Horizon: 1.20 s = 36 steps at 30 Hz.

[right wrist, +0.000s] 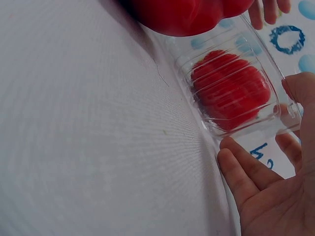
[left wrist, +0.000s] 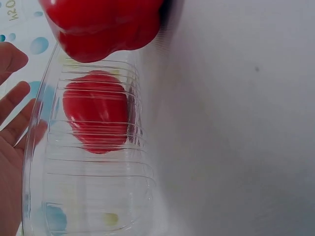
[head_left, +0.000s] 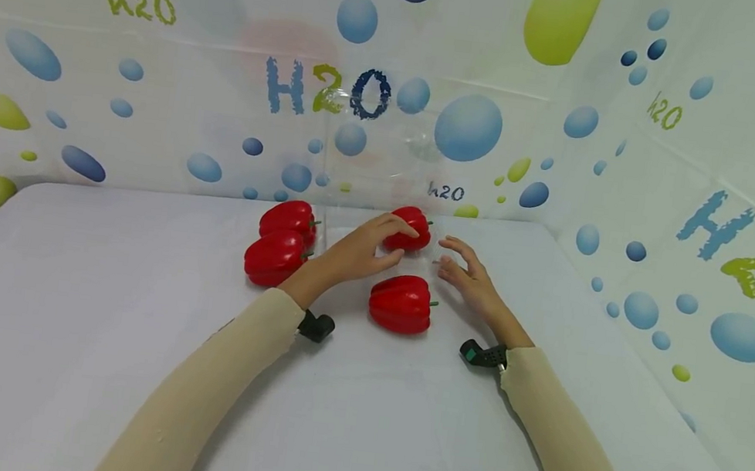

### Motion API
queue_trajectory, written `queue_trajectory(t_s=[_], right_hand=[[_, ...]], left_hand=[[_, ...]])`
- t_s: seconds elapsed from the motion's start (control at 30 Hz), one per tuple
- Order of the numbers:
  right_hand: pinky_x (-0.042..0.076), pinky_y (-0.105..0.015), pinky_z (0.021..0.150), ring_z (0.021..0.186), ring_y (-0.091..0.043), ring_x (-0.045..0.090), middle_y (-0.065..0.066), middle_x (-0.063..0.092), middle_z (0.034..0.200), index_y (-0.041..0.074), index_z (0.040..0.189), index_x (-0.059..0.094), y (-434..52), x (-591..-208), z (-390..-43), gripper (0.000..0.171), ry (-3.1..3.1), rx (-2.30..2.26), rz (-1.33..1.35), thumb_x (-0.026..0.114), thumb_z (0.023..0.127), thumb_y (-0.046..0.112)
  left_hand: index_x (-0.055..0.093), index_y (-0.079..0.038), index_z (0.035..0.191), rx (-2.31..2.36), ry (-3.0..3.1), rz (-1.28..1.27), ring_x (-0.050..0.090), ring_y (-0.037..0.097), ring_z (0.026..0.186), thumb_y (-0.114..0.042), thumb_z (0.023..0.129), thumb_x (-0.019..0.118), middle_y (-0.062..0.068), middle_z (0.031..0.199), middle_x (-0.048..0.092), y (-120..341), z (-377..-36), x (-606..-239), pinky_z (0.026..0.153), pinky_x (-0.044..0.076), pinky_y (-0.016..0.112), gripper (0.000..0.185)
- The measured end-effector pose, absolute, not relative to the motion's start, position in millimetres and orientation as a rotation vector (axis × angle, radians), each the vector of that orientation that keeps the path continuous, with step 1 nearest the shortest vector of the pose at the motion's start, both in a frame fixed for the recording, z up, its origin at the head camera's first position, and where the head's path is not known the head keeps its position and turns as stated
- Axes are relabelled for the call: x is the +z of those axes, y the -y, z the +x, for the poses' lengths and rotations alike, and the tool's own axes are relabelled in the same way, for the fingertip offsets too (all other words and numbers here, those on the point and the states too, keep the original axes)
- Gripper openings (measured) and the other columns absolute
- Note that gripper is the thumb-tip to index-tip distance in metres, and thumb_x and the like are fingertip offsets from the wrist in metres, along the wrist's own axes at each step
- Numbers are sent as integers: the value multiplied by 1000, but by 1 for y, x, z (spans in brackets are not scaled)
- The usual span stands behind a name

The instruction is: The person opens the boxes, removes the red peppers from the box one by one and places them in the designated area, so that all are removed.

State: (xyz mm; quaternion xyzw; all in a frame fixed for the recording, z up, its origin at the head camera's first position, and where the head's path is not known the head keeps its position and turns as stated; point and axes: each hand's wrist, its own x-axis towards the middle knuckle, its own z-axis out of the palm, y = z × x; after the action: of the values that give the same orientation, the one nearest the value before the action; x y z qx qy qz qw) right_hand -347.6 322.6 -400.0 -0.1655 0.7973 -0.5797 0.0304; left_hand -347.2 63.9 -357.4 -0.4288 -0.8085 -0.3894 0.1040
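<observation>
A clear plastic clamshell box [head_left: 427, 260] lies on the white table, its lid [head_left: 373, 149] standing up behind. One red bell pepper [head_left: 413, 228] lies inside it, also seen through the ribbed wall [left wrist: 96, 115] [right wrist: 229, 93]. My left hand [head_left: 362, 249] reaches over that pepper with loosely curved fingers on its top; in the left wrist view the fingers [left wrist: 15, 115] look straight and sit outside the box wall [left wrist: 98, 196]. My right hand [head_left: 464, 273] is open, its fingertips [right wrist: 229, 147] touching the box's right edge [right wrist: 288, 120]. Another pepper [head_left: 401, 304] lies just in front.
Two more red peppers [head_left: 290, 218] [head_left: 273, 257] lie side by side left of the box. Walls with a blue-bubble print [head_left: 467, 125] enclose the table at the back and right. Bare white tabletop [head_left: 63, 293] spreads to the left and front.
</observation>
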Motion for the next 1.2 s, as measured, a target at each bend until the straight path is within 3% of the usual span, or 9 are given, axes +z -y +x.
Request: queue_trajectory(t_s=[0.3,0.63,1.2], right_hand=[[39,-48,106,133,-44,41,-15,15,160,-2,147,33,-316,-379,-329,49,-2440,-1775,-543,46,103,17],[44,-41,103,131,-37,45,-6,20,160,6,147,38,-324,-399,-345,48,-2471,-1795,-554,49,103,23],[41,-47,106,133,-40,43,-8,17,160,2,148,35,-321,-393,-341,49,-2446,-1789,-555,47,103,18]], left_hand=[[56,-6,130,-1129,2511,-1103,47,28,126,-8,90,67,14,135,51,-65,-354,-356,99,49,45,42],[52,-8,134,-1124,2613,-1032,46,28,128,-8,91,65,12,137,49,-67,-361,-351,102,47,43,45],[50,-9,135,-1145,2677,-938,43,26,128,-11,92,62,10,140,45,-73,-378,-356,104,46,40,45]])
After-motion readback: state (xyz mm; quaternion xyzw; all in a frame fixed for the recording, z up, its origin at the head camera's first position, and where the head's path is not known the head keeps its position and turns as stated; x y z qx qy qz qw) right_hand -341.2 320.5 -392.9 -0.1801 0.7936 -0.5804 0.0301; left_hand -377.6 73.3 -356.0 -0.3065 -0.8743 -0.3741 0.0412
